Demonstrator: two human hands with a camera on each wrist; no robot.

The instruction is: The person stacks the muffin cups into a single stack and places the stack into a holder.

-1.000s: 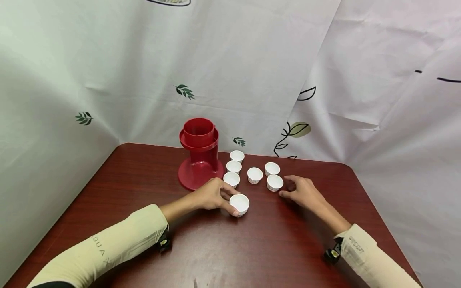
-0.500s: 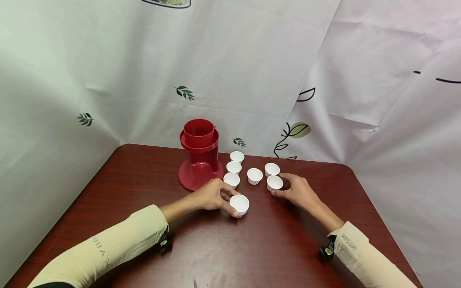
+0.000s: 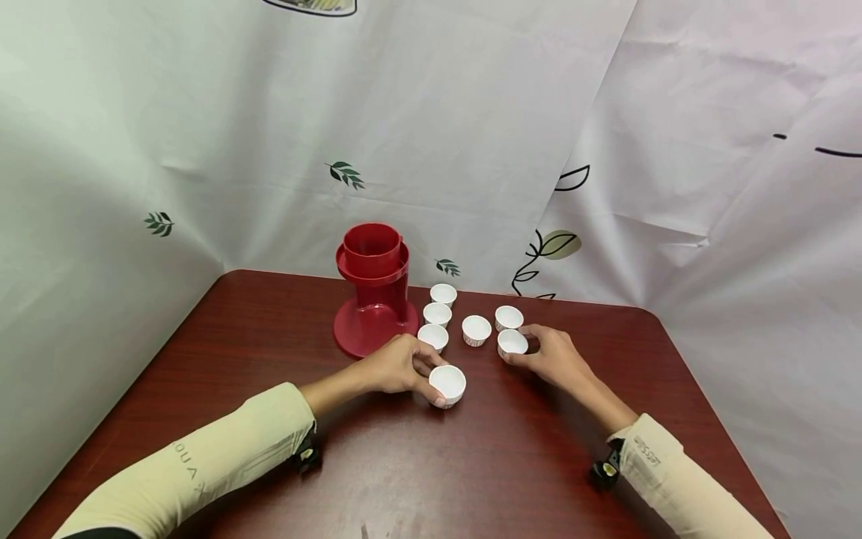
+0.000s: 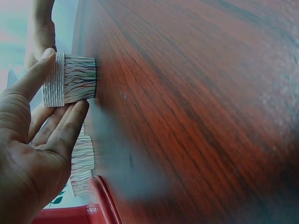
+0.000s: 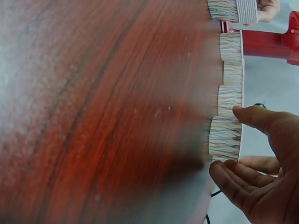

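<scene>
A red stand [image 3: 373, 299], a row of three cups [image 3: 438, 315] and two other cups [image 3: 476, 330] stood on the table [image 3: 404, 464] beyond the hands. My wrist views alone showed nested rims on the cup stack [image 3: 447, 382] pinched by the left hand [image 3: 397, 364]; the right hand [image 3: 555, 358] gripped a white cup [image 3: 512, 341] between thumb and fingers.

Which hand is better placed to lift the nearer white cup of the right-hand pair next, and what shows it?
Probably the right hand: it pinches that white cup from its right side, while the left hand is farther off, holding a cup stack.
</scene>
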